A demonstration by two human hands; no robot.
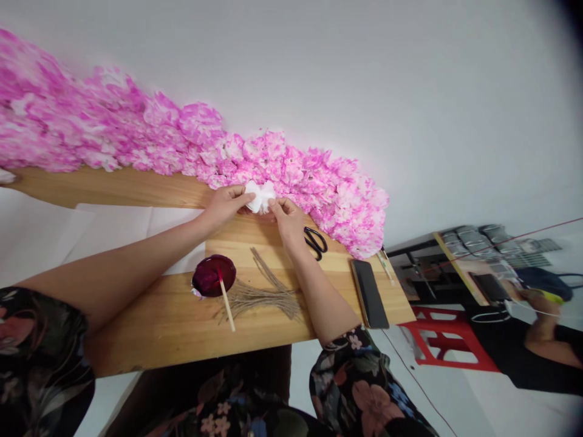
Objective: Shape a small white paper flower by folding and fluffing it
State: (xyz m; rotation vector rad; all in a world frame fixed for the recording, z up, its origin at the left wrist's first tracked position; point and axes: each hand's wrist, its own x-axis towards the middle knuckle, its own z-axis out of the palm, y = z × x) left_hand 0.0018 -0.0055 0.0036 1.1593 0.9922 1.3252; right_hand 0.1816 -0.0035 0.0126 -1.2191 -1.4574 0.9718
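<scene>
Both my hands hold a small white paper flower [260, 195] over the far part of a wooden table [150, 315]. My left hand [226, 203] pinches its left side and my right hand [286, 215] pinches its right side. Just behind it lies a long row of pink-and-white paper flowers [182, 142] against the white wall. A dark red bowl of dye [214, 275] with a wooden stick [226, 301] leaning in it sits near my left forearm. A bundle of brown twine pieces [262, 294] lies between my arms.
Black scissors [315, 241] lie right of my right wrist, and a dark phone [369, 294] rests near the table's right edge. White paper [104, 227] covers part of the table. At the right a red stool [444, 343] stands, and another person's arm [546, 331] shows.
</scene>
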